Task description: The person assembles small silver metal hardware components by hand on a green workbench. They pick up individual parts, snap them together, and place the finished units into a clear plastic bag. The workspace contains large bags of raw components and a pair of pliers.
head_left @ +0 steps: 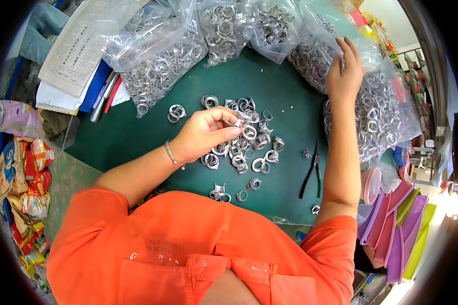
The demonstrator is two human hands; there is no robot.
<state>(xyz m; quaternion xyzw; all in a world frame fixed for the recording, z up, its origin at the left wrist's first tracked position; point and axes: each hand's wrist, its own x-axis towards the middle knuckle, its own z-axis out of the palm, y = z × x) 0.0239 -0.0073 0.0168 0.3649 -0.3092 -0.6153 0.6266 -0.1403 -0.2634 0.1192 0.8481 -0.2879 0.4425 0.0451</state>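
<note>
Over the green table [137, 137], left hand [201, 134] pinches a metal ring [232, 122].

**Hidden, cropped and unreadable**

The small metal piece [232, 122] pinched in the left hand [201, 134] is mostly covered by the fingertips, so its shape cannot be told. The right hand [344, 71] in the upper right hides the bag [376, 109] surface beneath its palm. Clear bags of rings [158, 56] along the top are cut by the frame edge. Snack packets [28, 188] at the left rim are bent and partly cropped. The coloured folders [407, 223] at lower right blur into glare.
</note>
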